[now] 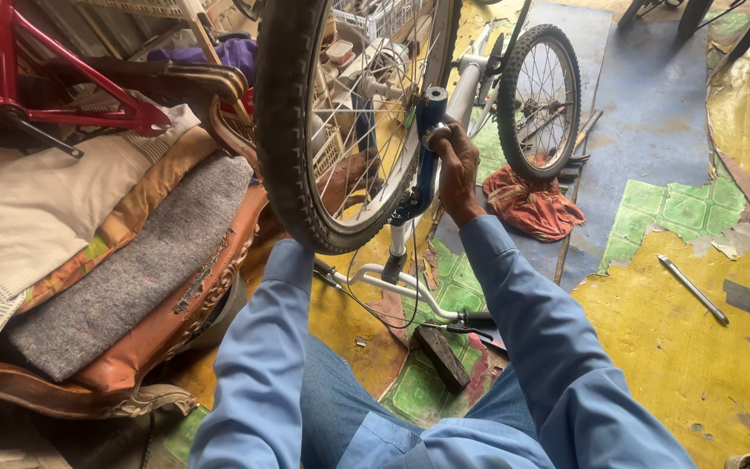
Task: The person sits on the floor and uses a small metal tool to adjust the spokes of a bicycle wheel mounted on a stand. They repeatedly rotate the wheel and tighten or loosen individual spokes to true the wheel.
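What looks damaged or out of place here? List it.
The bicycle stands upside down, handlebar on the floor. The yellow floor covering is torn and peeling, showing green tiles. A red rag lies crumpled, and a metal rod lies loose.

Person seen from above: long light-blue shirt sleeves on both arms, cuffs reaching the wrists of the left hand (351,178) and right hand (457,170); darker blue denim trousers over the lap below.
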